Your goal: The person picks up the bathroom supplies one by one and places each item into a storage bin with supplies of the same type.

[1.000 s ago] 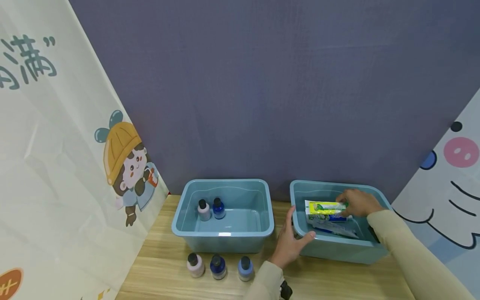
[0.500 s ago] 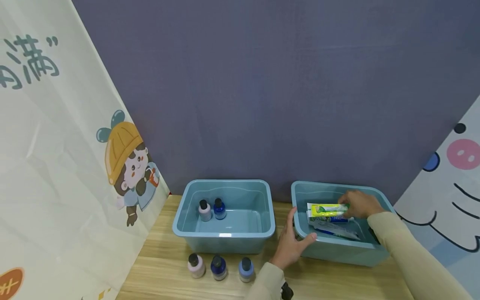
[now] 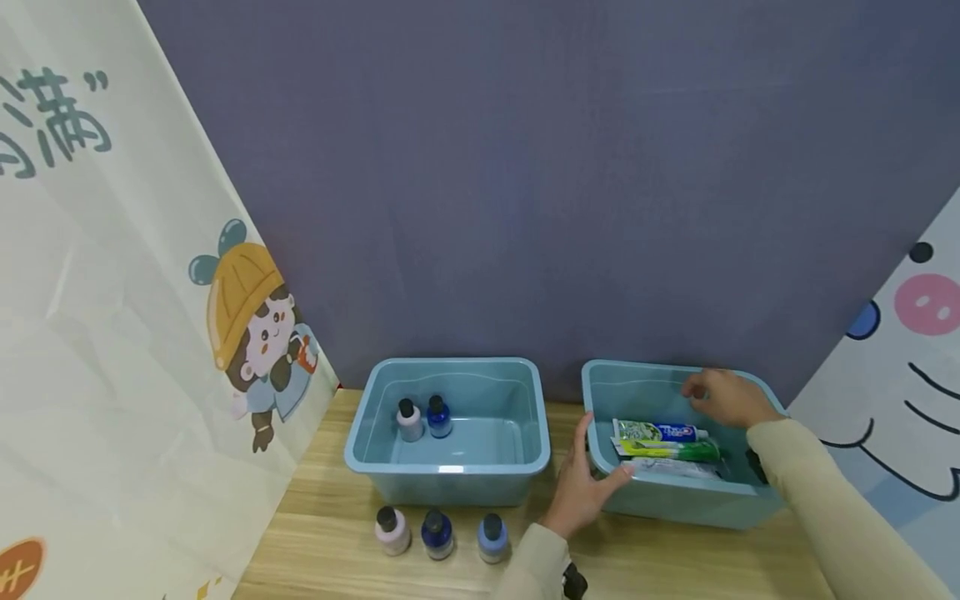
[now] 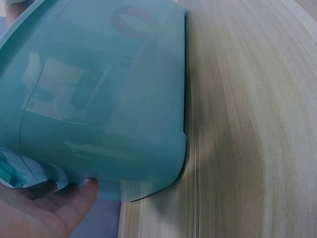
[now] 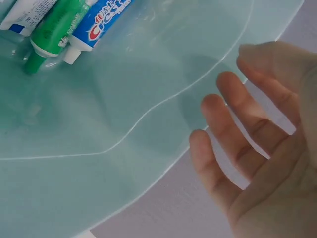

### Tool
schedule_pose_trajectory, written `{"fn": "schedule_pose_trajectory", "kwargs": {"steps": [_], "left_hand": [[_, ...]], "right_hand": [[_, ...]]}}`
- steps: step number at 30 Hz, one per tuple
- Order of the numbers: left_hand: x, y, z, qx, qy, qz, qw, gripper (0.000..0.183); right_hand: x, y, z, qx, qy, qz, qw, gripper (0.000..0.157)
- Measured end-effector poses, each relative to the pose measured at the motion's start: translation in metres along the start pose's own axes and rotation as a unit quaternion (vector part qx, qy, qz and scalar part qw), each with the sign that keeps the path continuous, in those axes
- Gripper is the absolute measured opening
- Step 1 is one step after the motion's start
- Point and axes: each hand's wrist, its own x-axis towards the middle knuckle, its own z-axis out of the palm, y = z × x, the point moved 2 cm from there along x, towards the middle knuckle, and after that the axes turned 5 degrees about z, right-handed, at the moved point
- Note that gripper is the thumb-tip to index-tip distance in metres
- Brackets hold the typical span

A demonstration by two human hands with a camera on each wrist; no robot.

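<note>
In the head view, the right light-blue plastic bin [image 3: 645, 497] holds several toothpaste tubes lying side by side. A blue-and-white tube [image 3: 678, 432] lies at the back, a yellow-green tube [image 3: 675, 451] in the middle, and a whitish tube [image 3: 667, 467] in front. My left hand [image 3: 581, 492] grips the bin's front left corner, thumb at the front rim and fingers along the left side. Above the bin's back right part is my right hand [image 3: 727, 397], apart from the tubes. The right wrist view shows that hand [image 5: 262, 129] holding nothing, its fingers spread and loosely bent.
A second light-blue bin [image 3: 450, 490] stands to the left, with a pale pink bottle [image 3: 409, 423] and a dark blue bottle [image 3: 439, 419] inside. Before it on the wooden table [image 3: 315, 533] stand a pink bottle [image 3: 392, 533], a dark blue one [image 3: 437, 536] and a light blue one [image 3: 492, 540].
My right hand has let go of the yellow-green toothpaste tube, which now lies between the other tubes, and has moved up and back. My left hand has stayed at the bin's corner.
</note>
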Motion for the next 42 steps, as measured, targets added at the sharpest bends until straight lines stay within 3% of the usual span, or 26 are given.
{"fn": "schedule_pose_trajectory", "kwargs": {"steps": [8, 20, 31, 42], "left_hand": [[-0.001, 0.002, -0.001, -0.005, -0.002, -0.003, 1.0000, 0.095], [-0.003, 0.005, -0.001, -0.005, -0.005, -0.004, 1.0000, 0.094], [-0.006, 0.000, 0.002, -0.009, -0.001, 0.008, 0.9999, 0.093], [-0.019, 0.006, 0.001, 0.000, -0.012, 0.024, 0.9996, 0.085]], "right_hand": [[-0.013, -0.007, -0.009, 0.025, -0.017, -0.012, 0.999, 0.015], [-0.036, -0.014, -0.007, 0.071, 0.004, -0.009, 0.997, 0.015], [-0.067, -0.044, 0.001, 0.079, 0.070, -0.021, 0.994, 0.015], [-0.098, -0.079, 0.015, 0.087, 0.206, -0.038, 0.974, 0.022]]}}
